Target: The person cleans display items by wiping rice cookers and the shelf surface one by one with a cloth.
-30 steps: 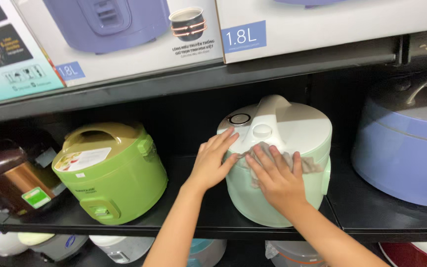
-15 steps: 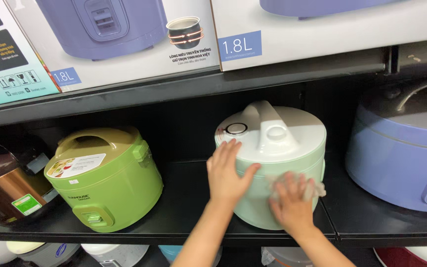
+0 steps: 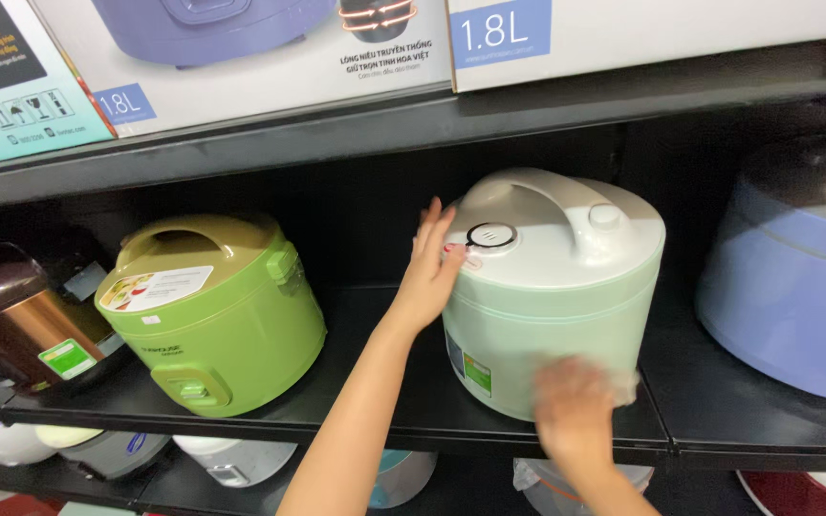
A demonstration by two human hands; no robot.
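A pale mint rice cooker with a white lid and handle stands on the black shelf. My left hand lies flat against its upper left side, fingers straight, near the round lid button. My right hand is blurred low on the cooker's front, near the shelf edge. It presses a thin white cloth against the body; the cloth shows only as a pale smear beside the fingers.
A green rice cooker sits to the left, with a brown and copper one beyond it. A lilac cooker stands close on the right. Boxed cookers fill the shelf above, and more appliances sit below.
My right hand slid from the lid down the cooker's front to its base. My left hand shifted from the front to the upper left side. The view moved closer.
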